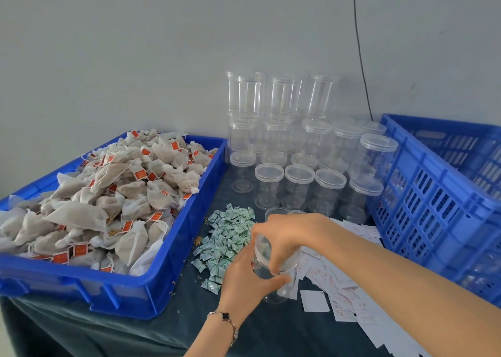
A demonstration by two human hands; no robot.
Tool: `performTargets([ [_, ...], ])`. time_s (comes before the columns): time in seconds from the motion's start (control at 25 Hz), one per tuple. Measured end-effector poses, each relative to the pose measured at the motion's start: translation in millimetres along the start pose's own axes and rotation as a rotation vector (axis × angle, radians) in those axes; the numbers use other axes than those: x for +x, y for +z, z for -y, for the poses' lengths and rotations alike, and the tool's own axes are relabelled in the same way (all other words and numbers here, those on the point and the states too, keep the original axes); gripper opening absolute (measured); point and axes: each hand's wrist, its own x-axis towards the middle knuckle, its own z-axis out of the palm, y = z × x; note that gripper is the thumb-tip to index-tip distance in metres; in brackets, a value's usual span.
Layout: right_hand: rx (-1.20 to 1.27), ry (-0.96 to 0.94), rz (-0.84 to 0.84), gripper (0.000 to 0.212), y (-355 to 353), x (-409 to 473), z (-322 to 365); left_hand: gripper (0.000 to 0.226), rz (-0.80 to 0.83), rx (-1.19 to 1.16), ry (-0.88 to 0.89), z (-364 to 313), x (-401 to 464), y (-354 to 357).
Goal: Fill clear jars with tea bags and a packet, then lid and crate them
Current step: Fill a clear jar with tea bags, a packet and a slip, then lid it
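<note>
A clear jar (pixel 282 289) stands on the dark cloth in front of me. My left hand (pixel 244 278) grips its side. My right hand (pixel 282 234) curls over its top, fingers around the clear lid (pixel 261 249). White tea bags with red tags (pixel 108 196) fill the blue tray (pixel 168 261) on the left. A heap of small green-and-white packets (pixel 227 237) lies just left of the jar. Many lidded empty jars (pixel 298 150) stand stacked at the back by the wall. A tall blue crate (pixel 433 202) stands on the right.
White paper slips with red print (pixel 349 297) are scattered to the right of the held jar, reaching the table's front edge. Two open jars (pixel 276 211) stand just behind my right hand. A black cable (pixel 360 52) hangs down the grey wall.
</note>
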Motion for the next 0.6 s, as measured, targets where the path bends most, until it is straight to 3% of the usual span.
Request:
performTargets([
  [0.16, 0.022, -0.184, 0.006, 0.074, 2.1, -6.6, -10.7, 0.067, 0.010, -0.017, 0.007, -0.7, 2.3, 1.1],
  [0.36, -0.044, -0.330, -0.067, 0.055, 7.5, -8.7, -13.6, 0.056, 0.021, -0.007, 0.014, 2.7, 5.1, 3.6],
  [0.44, -0.050, -0.368, -0.236, 0.046, -4.8, -11.4, -17.4, 0.059, 0.016, -0.049, 0.010, 4.1, 4.9, 3.4],
  [0.52, 0.099, -0.347, -0.453, 0.054, -30.0, -13.7, -30.7, 0.069, 0.012, -0.067, 0.007, 3.8, 4.3, 3.6],
  [0.6, 0.331, -0.202, -0.647, 0.064, -46.6, -15.2, -50.9, 0.075, 0.012, -0.048, 0.004, 2.0, 2.7, 3.0],
])
